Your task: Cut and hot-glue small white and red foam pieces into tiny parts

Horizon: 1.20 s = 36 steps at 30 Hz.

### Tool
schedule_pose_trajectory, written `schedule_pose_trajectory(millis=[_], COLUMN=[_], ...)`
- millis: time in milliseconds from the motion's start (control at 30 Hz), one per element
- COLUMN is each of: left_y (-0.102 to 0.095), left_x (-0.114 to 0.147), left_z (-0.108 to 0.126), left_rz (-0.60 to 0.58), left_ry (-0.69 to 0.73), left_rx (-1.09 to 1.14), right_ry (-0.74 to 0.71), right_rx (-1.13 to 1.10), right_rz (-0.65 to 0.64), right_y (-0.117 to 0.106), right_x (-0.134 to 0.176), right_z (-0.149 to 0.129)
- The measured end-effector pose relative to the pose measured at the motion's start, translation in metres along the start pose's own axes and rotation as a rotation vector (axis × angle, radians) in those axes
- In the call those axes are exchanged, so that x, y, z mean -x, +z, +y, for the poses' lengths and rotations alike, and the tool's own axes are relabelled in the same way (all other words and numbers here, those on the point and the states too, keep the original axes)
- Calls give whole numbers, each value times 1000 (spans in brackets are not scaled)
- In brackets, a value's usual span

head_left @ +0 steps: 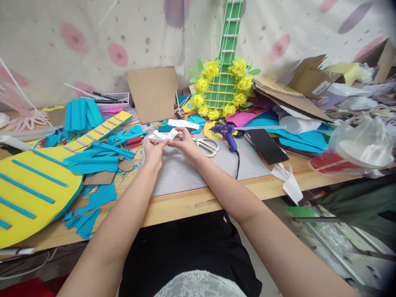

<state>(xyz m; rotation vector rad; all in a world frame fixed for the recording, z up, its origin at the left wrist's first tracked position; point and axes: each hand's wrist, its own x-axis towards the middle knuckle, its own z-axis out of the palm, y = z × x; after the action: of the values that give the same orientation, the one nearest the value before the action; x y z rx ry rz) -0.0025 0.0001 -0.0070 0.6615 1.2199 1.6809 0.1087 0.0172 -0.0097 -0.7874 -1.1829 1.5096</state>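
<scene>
Flower-patterned cloth (93,37) hung behind a wooden table (176,209); a yellow guitar shape (34,181) lay at its left, a grey mat (185,181) at its middle. Above the mat, left of a blue glue gun (229,138) and scissors (206,144), left hand (154,151) and right hand (186,143), fingertips nearly closed, pinched a white strip (172,134) between them

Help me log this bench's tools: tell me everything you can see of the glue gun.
The glue gun is blue-purple and looks plastic, with markings too blurred to read. Its nozzle points left, over a yellow piece; a translucent stick juts from its back to the right, beyond the phone. Its handle comes toward the camera, and a black cord runs from it across the grey mat. Whether it lies flat or stands propped is unclear. Nobody touches it.
</scene>
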Motion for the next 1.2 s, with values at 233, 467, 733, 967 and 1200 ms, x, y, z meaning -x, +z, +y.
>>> schedule_pose_trajectory(millis=[233,467,733,967,1200], left_y=[0,1,2,1,2], left_x=[0,1,5,6,6], left_z=[-1,-6,1,2,2], left_rz=[32,20,-13,26,106], left_ry=[65,14,-63,-43,-53], left_rx=[-8,-2,53,-29,-101], right_ry=[-18,-43,-26,-16,-30], right_rx=[129,187,189,90,35], right_rz=[53,118,154,168,238], right_y=[2,1,-2,-5,-3], right_x=[-2,-4,-4,-5,-3], right_z=[5,5,5,1,-4])
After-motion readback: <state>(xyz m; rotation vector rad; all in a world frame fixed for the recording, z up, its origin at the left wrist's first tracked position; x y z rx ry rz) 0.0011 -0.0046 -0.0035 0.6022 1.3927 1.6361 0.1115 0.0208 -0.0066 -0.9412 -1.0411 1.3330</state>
